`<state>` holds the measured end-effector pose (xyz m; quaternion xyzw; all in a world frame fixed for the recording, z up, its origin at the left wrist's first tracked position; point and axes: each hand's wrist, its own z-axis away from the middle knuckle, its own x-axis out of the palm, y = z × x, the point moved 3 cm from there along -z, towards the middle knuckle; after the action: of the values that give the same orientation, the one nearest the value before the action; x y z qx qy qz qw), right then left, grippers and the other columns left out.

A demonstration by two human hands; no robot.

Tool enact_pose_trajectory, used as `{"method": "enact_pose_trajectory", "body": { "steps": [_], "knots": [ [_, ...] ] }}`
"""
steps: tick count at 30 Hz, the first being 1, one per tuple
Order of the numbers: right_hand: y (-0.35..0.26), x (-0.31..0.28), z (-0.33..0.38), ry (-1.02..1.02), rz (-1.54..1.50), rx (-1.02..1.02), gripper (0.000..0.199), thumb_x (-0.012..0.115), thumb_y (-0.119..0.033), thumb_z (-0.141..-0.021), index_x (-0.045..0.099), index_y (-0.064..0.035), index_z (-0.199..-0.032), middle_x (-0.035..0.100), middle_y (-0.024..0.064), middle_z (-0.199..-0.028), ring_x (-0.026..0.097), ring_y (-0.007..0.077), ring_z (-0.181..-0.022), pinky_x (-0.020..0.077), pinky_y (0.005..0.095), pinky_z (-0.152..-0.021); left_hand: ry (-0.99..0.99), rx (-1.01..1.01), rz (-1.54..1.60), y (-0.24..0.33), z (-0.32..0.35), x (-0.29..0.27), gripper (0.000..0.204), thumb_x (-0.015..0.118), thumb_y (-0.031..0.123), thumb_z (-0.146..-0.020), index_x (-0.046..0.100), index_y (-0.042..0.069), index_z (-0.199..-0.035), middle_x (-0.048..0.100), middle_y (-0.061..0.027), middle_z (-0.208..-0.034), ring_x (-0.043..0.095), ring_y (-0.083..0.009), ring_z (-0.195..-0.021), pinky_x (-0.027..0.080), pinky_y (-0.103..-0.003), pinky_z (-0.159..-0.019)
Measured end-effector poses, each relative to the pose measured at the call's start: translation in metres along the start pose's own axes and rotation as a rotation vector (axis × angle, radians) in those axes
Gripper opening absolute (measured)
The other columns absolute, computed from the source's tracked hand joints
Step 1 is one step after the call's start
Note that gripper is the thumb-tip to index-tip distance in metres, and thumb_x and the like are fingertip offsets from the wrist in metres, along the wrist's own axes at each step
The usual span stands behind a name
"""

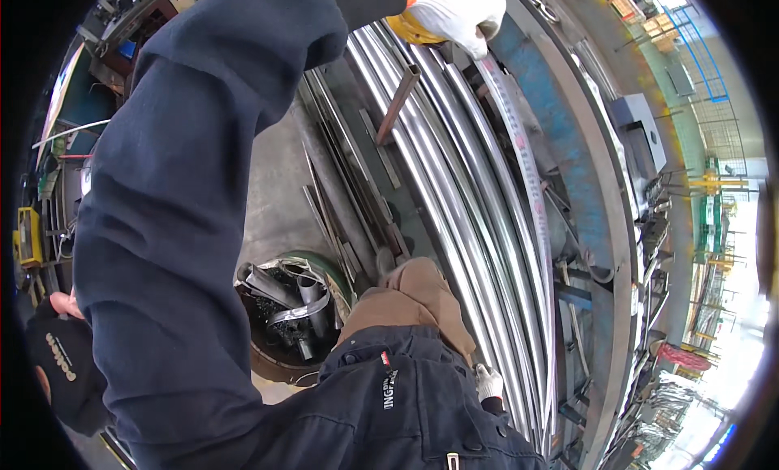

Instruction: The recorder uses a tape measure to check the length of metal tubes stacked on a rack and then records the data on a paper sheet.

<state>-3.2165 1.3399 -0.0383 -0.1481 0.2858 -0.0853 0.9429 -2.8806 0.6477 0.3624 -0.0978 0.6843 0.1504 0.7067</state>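
My left arm stretches up to the top of the view. There my left hand (453, 14), in a white glove with yellow on its palm side, has its fingers closed at the end of a white tape measure blade (521, 137). The printed blade runs down along the outer side of several long shiny metal tubes (454, 178), which lie side by side and look bent through the lens. My right hand (488, 381), also gloved in white, is low beside the tubes near my hip. Its fingers are too small and partly hidden to read.
A blue and grey steel beam (560, 89) flanks the tubes on the right. A short rusty square bar (398, 105) leans across them. Darker bars (345, 178) lie to the left, near a round bin (334, 279) of metal offcuts. Another person (65, 364) is at lower left.
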Motion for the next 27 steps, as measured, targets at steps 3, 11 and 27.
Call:
{"method": "enact_pose_trajectory", "body": {
  "steps": [3, 11, 27],
  "knots": [
    [-0.051, 0.015, -0.017, -0.081, -0.013, -0.054, 0.028, 0.064, -0.021, -0.101, 0.074, 0.0010, -0.114, 0.075, 0.0118, -0.091, 0.071, 0.0176, -0.067, 0.0594, 0.0329, -0.053, -0.088, -0.053, -0.041, -0.023, 0.009, -0.019, 0.040, 0.065, 0.035, -0.095, 0.074, -0.004, -0.089, 0.068, -0.0226, -0.078, 0.062, -0.0383, -0.069, 0.051, -0.048, -0.069],
    [-0.204, 0.080, -0.043, -0.231, -0.135, -0.138, 0.023, 0.061, -0.017, -0.101, 0.074, -0.0004, -0.109, 0.074, 0.0121, -0.078, 0.069, 0.0193, -0.059, 0.0556, 0.0335, -0.052, -0.026, -0.066, 0.048, -0.087, 0.001, -0.054, 0.040, 0.067, 0.035, -0.093, 0.074, -0.004, -0.095, 0.070, -0.0245, -0.082, 0.065, -0.0408, -0.072, 0.052, -0.047, -0.071],
    [-0.287, 0.165, -0.037, -0.297, -0.243, -0.099, 0.022, 0.060, -0.019, -0.103, 0.072, -0.0017, -0.110, 0.073, 0.0091, -0.083, 0.070, 0.0189, -0.062, 0.0551, 0.0331, -0.050, 0.050, -0.020, -0.101, -0.197, -0.050, -0.141, 0.040, 0.068, 0.038, -0.094, 0.075, -0.002, -0.095, 0.069, -0.0245, -0.082, 0.066, -0.0409, -0.075, 0.053, -0.046, -0.073]
  ]
}}
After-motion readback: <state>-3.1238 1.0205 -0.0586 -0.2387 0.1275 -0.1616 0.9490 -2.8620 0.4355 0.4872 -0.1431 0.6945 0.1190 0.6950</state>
